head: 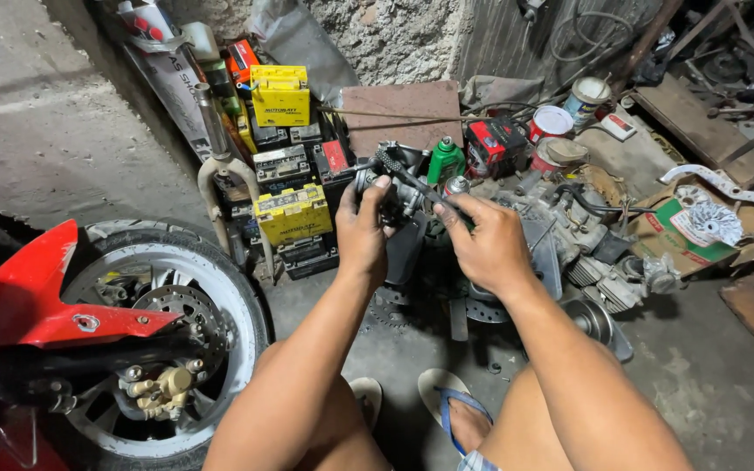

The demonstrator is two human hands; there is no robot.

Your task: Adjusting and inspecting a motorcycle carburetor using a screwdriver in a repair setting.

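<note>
Head view is showing a person sitting low on a concrete floor (54, 131) in a cluttered workshop, and the biggest thing in sight is the motorcycle wheel (163, 340) at the lower left, sitting under a red fender (32, 301) with its brake disc and gold caliper (163, 388) showing. Behind it a stack of yellow and black batteries (288, 187) is leaning against the wall, and to the right an engine block (582, 253) is lying on the floor among a cardboard box (687, 240), paint cans (551, 122) and a green bottle (445, 161). The work in hand is going on in the middle, held up in the air above the person's knees: the left hand (361, 231) is gripping a small metal engine part (390, 187), fingers wrapped round its side and thumb pressing on top, while the right hand (486, 240) is pinching a thin dark tool (412, 179) whose tip is reaching into the part. Judging from this, the part is already off any machine and is being worked on, with the tool engaged, so the job looks to be under way rather than finished; whether a screw is being loosened or tightened cannot be told. Loose gears (386, 307) are lying on the floor below, untouched.
</note>
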